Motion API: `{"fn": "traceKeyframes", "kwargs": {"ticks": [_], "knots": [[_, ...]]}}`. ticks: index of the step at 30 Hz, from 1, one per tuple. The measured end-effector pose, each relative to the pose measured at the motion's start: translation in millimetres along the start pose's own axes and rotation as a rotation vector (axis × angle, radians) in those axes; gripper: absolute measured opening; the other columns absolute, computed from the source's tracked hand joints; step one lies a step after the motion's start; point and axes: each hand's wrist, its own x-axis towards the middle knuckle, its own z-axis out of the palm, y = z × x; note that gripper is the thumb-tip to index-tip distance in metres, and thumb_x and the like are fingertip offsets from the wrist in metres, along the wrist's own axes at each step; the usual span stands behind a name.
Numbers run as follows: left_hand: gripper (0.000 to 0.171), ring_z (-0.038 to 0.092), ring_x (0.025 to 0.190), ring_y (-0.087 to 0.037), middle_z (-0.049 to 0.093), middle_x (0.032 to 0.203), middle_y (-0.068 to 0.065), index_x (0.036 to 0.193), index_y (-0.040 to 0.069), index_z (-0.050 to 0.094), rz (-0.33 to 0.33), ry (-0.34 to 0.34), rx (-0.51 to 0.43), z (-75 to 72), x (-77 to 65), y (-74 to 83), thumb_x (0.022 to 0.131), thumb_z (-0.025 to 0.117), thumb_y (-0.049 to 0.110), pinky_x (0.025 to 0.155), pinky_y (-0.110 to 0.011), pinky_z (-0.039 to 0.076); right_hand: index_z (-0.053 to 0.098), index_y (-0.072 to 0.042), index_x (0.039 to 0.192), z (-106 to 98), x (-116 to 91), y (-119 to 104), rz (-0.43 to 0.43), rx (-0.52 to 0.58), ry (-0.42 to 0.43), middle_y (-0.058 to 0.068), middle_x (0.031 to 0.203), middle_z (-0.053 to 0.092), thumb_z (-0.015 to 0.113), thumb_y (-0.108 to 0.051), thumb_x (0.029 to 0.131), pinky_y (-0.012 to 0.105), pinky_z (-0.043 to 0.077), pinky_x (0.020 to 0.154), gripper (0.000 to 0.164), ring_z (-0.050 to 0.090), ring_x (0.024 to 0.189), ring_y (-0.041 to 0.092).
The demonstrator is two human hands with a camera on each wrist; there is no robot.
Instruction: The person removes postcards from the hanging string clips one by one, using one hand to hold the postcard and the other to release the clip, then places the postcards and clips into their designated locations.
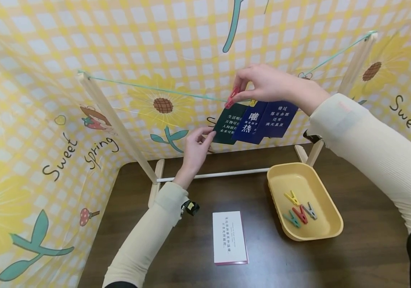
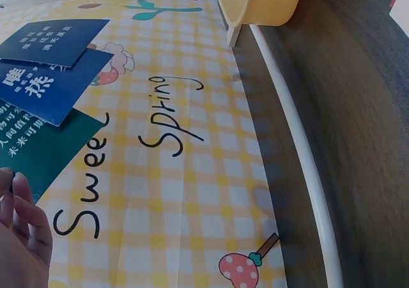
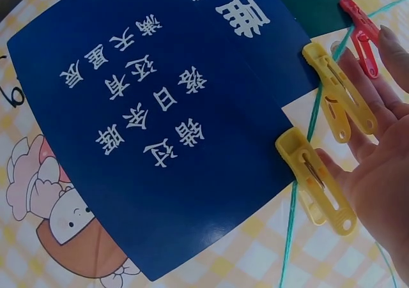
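Two overlapping dark-blue printed cards (image 1: 250,127) are partly covering the white lettering on a dark-green rectangular card (image 1: 227,126). A yellow plastic tray (image 1: 299,180) is holding loose clothespins (image 1: 300,215) on the brown worktop (image 1: 176,248). The left hand's (image 1: 196,150) fingers are pinching the green card's lower-left corner; the right hand's (image 1: 264,83) are squeezing a red plastic clothespin (image 1: 232,98) at its upper corner.

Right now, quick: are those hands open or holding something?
Left hand: holding the dark green card by its edge.
Right hand: pinching the red clothespin at that card's top.
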Motion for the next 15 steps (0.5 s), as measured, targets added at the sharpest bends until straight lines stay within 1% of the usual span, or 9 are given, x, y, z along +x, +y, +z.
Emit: {"fn": "traceKeyframes", "kwargs": {"ticks": [2, 5, 9, 15], "knots": [[0.016, 0.053, 0.053, -0.022, 0.064, 0.091, -0.010, 0.100, 0.005, 0.070, -0.004, 0.008, -0.001, -1.5, -1.0, 3.7, 0.089, 0.065, 0.015, 0.045, -0.024, 0.047, 0.061, -0.011, 0.094, 0, 0, 0, -0.012, -0.004, 0.003, 0.003, 0.092, 0.066, 0.065, -0.039, 0.087, 0.037, 0.040, 0.083, 0.029, 0.053, 0.094, 0.020], [0.016, 0.052, 0.053, -0.020, 0.064, 0.092, -0.014, 0.100, 0.001, 0.069, -0.006, 0.017, -0.003, -4.5, -3.6, 15.1, 0.089, 0.064, 0.010, 0.045, -0.022, 0.045, 0.060, -0.010, 0.092, 1, 0, 0, -0.038, -0.006, 0.018, 0.003, 0.090, 0.065, 0.066, -0.036, 0.087, 0.036, 0.040, 0.080, 0.027, 0.052, 0.092, 0.020], [0.016, 0.052, 0.054, -0.017, 0.063, 0.093, -0.016, 0.101, -0.002, 0.069, -0.012, 0.016, -0.002, -8.2, -6.4, 27.5, 0.089, 0.064, 0.008, 0.047, -0.022, 0.045, 0.059, -0.009, 0.090, 1, -1, -1, -0.066, -0.007, 0.055, 0.003, 0.087, 0.063, 0.067, -0.032, 0.087, 0.034, 0.039, 0.074, 0.024, 0.053, 0.088, 0.021], [0.016, 0.053, 0.054, -0.015, 0.063, 0.091, -0.016, 0.100, -0.002, 0.068, -0.013, 0.009, -0.004, -11.3, -5.6, 29.0, 0.089, 0.064, 0.008, 0.048, -0.023, 0.047, 0.059, -0.007, 0.087, 2, 0, -1, -0.126, -0.009, 0.127, 0.003, 0.082, 0.063, 0.069, -0.023, 0.086, 0.034, 0.037, 0.071, 0.019, 0.052, 0.083, 0.022]]}}
